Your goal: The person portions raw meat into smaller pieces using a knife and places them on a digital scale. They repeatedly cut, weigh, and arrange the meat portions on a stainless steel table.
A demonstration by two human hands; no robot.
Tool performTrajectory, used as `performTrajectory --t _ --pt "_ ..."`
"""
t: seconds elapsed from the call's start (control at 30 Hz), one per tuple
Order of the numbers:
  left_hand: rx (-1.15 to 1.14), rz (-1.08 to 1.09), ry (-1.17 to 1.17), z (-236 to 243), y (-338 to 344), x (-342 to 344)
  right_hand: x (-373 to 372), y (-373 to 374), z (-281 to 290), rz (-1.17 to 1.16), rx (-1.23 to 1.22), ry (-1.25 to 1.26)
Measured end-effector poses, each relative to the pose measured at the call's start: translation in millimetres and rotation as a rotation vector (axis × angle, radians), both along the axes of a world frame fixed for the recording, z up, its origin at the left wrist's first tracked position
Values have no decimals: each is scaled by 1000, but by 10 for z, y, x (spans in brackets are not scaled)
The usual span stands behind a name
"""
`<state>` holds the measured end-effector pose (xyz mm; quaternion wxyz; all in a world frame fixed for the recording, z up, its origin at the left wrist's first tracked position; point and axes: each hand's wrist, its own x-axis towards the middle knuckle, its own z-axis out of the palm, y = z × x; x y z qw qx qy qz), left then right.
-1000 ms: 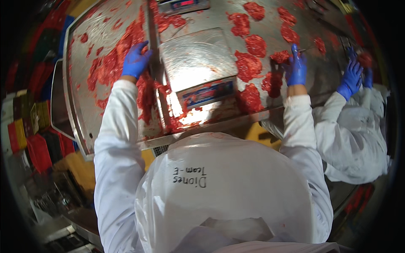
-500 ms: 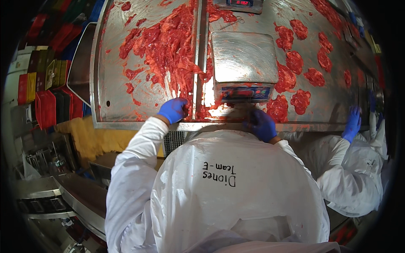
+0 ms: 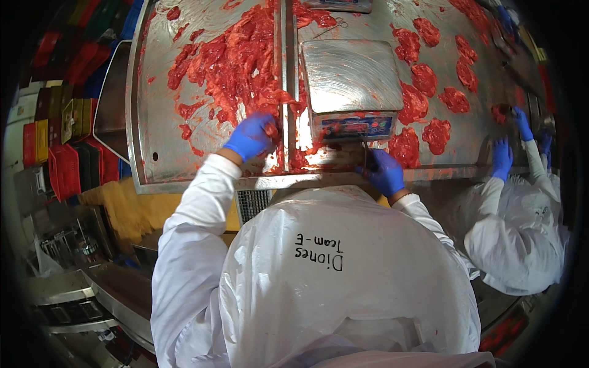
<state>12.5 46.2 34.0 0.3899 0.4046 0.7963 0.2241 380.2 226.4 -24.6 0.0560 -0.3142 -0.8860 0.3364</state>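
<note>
My left hand [image 3: 251,136], in a blue glove, has fingers closed on a small piece of red meat [image 3: 270,130] at the lower right of a large spread pile of raw meat [image 3: 227,61] on the steel table's left section. My right hand [image 3: 383,172], also gloved, is closed on a slim tool, apparently a knife [image 3: 366,153], just below the front of a steel scale [image 3: 350,73]. Several flattened meat portions [image 3: 424,78] lie right of the scale. A raised metal divider [image 3: 285,55] runs between the pile and the scale.
A co-worker [image 3: 512,239] in white is at the right, blue-gloved hands [image 3: 502,156] on the table beside meat. Another scale [image 3: 337,5] is at the back. A steel tub [image 3: 110,104] and stacked coloured crates [image 3: 61,168] stand at the left. The table's front edge [image 3: 215,184] crosses the middle.
From one second ago, both my hands have come back toward the front edge, the right from among the portions. Since half a second ago, my left hand moved slightly forward with meat in it.
</note>
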Motion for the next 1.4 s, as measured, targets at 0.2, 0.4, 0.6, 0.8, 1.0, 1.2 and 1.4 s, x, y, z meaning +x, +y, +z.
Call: performTrajectory --t 0.2,0.4,0.6,0.8,1.0,1.2,1.4 --pt "369 -80 -66 1240 736 -8 2 11 11 -18 -64 3" --pt "379 -169 -552 1152 1757 556 5 30 49 -6 -8 -13" --pt "475 -161 6 1156 1850 494 -107 11 85 -155 -357 234" --pt "358 -180 439 259 1304 109 -913 303 458 61 -643 316" --pt "442 -113 390 180 1082 402 -763 492 471 -123 -1563 434" --pt "521 -78 281 212 1015 603 -1051 422 713 -63 -1484 318" --pt "416 113 -130 -4 888 467 -1116 345 416 -108 -1278 211"
